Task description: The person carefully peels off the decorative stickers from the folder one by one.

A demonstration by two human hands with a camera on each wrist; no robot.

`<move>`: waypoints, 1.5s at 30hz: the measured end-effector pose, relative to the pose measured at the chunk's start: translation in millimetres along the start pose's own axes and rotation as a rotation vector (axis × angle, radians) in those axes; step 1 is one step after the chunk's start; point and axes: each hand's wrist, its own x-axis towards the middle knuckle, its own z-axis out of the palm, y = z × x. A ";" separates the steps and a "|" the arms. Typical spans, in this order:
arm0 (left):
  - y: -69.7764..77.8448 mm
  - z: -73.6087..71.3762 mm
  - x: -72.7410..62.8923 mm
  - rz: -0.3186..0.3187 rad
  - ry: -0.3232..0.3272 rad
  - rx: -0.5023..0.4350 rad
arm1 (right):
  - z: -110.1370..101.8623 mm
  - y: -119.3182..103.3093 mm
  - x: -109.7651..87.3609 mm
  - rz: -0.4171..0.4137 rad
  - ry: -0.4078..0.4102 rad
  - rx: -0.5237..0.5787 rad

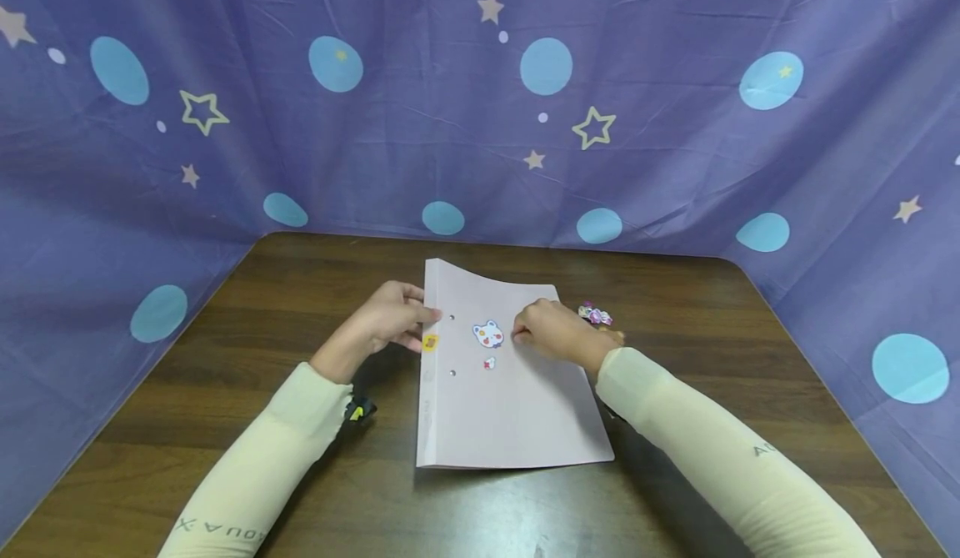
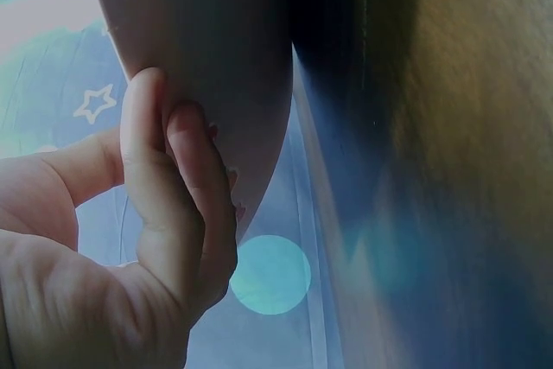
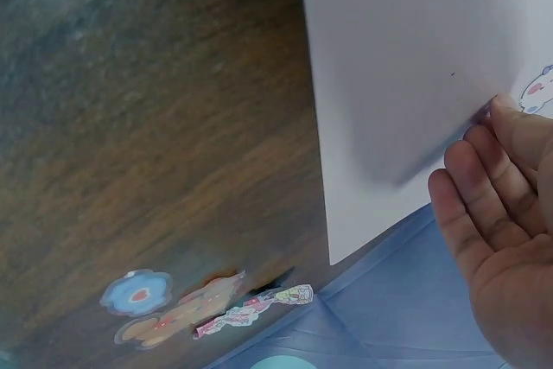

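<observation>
Over the front edge of the brown wood-grain table (image 1: 360,500), pale sleeves: on the left sleeve (image 1: 262,449), grey capitals, upside down, apparently "AQUA X"; on the right sleeve (image 1: 705,437), an "A" and part of another letter. Just beside the left cuff, a dark item (image 1: 360,409) with a yellow-green patch, too small to make out. Farther in, around the table's middle, a folder (image 1: 517,424), pale pinkish white, smooth, its cover gently bowed; on it, two small round rivets (image 1: 452,373), a white bear-face sticker (image 1: 488,334) with reddish cheeks, a tiny red-and-white sticker (image 1: 490,364) below, and on the spine an orange sticker (image 1: 430,342) above faint, illegible lettering. Left hand (image 1: 390,318) pinching the spine, thumb in front, fingers behind. Right hand (image 1: 555,331) over the cover beside the bear face, thumb and forefinger together; impossible to tell whether grasping anything. Toward the table's right edge, small colourful cutouts (image 3: 136,291). Beyond the far edge and rounded corners, a blue-purple curtain (image 1: 450,166) with turquoise circles and stars.
</observation>
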 end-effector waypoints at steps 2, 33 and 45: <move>0.3 0.4 -0.7 0.000 0.001 0.001 | 0.3 0.3 0.1 0.001 -0.001 0.001; -0.5 1.8 0.7 -0.013 0.001 0.016 | 3.9 -10.7 1.8 0.006 -0.083 -0.203; 0.2 0.7 -0.6 -0.012 0.004 -0.004 | 4.7 -19.4 1.0 -0.097 -0.027 -0.522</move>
